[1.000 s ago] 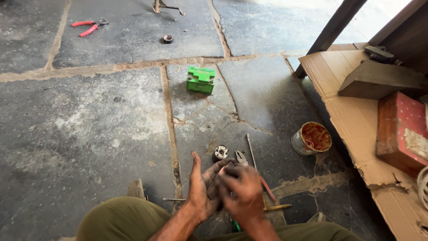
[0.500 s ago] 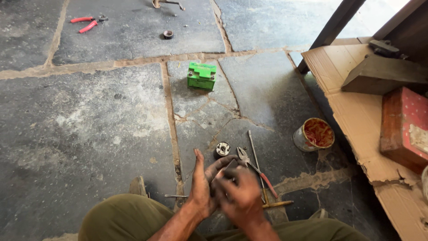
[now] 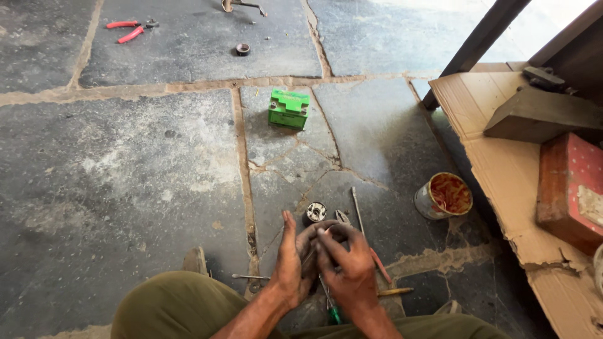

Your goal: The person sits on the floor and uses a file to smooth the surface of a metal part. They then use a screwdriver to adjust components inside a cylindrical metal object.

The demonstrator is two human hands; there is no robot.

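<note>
I hold a small dark round part (image 3: 312, 242) between my two hands, low over the stone floor (image 3: 125, 163) and just above my knees. My left hand (image 3: 290, 263) cups it from the side with the fingers (image 3: 288, 229) straight and pointing away from me; my right hand (image 3: 348, 267) covers it from the other side, fingers (image 3: 326, 242) curled across its top, so most of it is hidden and I cannot tell what it is. Just beyond my fingertips a small round metal piece (image 3: 315, 212) lies on the floor, with pliers (image 3: 343, 218) and a thin metal rod (image 3: 358, 210) beside it. A green-handled screwdriver (image 3: 331, 307) lies under my right wrist. Further right stands an open tin with red-orange paste (image 3: 443, 196), beside a sheet of cardboard (image 3: 502, 163). Well ahead sits a green battery (image 3: 289, 108); far off to the left lie red-handled pliers (image 3: 125, 30). The floor is grey slabs, dusty, with cracked joints.
</note>
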